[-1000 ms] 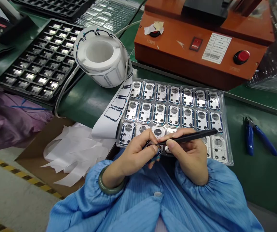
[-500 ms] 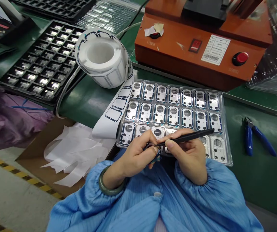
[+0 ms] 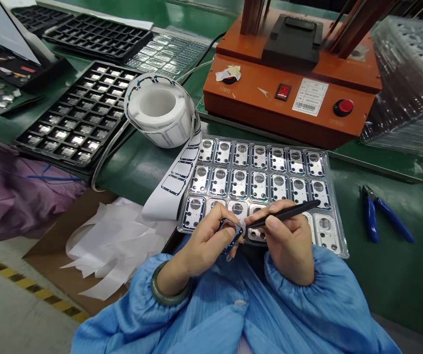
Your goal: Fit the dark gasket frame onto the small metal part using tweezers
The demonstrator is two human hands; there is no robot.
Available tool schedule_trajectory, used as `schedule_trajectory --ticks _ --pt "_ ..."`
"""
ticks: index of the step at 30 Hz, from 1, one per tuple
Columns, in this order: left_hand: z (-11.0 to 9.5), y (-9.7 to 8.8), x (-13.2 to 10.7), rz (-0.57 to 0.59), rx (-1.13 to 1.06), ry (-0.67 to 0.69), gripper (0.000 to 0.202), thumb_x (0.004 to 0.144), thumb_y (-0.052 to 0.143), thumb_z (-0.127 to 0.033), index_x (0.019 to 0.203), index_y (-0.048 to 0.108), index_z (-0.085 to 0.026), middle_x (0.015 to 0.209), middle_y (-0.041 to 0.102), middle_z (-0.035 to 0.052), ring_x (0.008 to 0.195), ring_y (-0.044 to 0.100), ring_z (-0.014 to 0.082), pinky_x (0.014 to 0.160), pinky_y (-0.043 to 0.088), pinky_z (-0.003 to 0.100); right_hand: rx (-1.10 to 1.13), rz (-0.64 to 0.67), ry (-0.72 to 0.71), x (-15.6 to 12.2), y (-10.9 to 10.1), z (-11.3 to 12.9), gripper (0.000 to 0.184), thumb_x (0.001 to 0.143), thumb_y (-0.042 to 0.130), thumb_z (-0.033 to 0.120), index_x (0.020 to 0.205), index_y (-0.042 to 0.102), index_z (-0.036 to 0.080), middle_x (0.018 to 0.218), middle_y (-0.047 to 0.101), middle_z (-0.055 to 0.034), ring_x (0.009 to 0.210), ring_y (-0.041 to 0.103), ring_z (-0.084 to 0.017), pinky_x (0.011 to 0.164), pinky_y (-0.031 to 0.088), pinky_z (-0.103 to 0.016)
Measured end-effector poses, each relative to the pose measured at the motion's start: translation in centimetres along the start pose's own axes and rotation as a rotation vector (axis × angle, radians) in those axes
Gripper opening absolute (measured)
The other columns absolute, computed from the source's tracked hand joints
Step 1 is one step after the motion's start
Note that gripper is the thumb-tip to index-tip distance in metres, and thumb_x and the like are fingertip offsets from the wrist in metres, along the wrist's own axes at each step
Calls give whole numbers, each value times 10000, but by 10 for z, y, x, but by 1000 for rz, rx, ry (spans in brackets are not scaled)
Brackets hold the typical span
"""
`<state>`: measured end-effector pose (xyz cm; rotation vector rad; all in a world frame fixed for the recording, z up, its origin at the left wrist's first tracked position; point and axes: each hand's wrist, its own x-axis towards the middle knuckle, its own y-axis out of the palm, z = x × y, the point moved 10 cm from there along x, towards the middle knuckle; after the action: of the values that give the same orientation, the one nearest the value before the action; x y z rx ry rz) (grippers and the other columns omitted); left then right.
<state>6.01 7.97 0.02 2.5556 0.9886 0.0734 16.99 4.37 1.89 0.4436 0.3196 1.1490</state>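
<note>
My left hand (image 3: pixel 211 236) is closed on a small metal plate with a dark blue frame (image 3: pixel 235 238), its thumb lying across the face. Beside it, my right hand (image 3: pixel 288 236) grips black tweezers (image 3: pixel 288 212), whose tips point left toward that plate; a small gap seems to separate them. Under and beyond both hands lies a clear plastic tray (image 3: pixel 338 216) with rows of silver plates, many edged in dark blue. Part of its front row is hidden by my hands. A roll of white backing tape (image 3: pixel 167 135) with blue-black frame stickers stands at the tray's left, its loose strip (image 3: pixel 163 204) hanging forward.
An orange machine (image 3: pixel 248 105) with a red switch and button stands behind the tray. Blue-handled cutters (image 3: pixel 370 221) lie to the right. Black compartment trays (image 3: pixel 54 158) sit at left. Below the table edge, a cardboard box (image 3: pixel 54 250) holds white paper strips (image 3: pixel 104 246). Another person's pink sleeve (image 3: pixel 23 196) is at far left.
The tweezers' tips have drawn back right from the plate in my left hand. That plate shows more of its face now. The camera view has tilted up slightly.
</note>
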Motion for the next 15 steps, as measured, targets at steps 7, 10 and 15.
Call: schedule_trajectory --ticks 7,10,15 --pt "4 -2 -1 -14 -9 2 141 925 489 -324 878 464 -193 734 597 -20 514 546 91 558 451 258 4 28 11 0 1 -3 124 829 683 210 913 594 231 831 761 3 785 729 -163 701 599 -282" --pt "3 -2 -1 -19 9 7 153 939 472 -327 869 459 -192 729 597 -22 507 547 88 547 448 251 7 36 13 -1 1 -4 128 841 671 193 934 595 236 850 760 4 798 727 -158 707 597 -275" --pt "5 -4 -1 -46 0 -17 163 957 442 -308 845 454 -190 700 589 -32 497 542 81 532 437 235 -3 52 13 -1 3 -4 117 853 657 177 931 599 242 861 759 9 812 725 -151 716 597 -269"
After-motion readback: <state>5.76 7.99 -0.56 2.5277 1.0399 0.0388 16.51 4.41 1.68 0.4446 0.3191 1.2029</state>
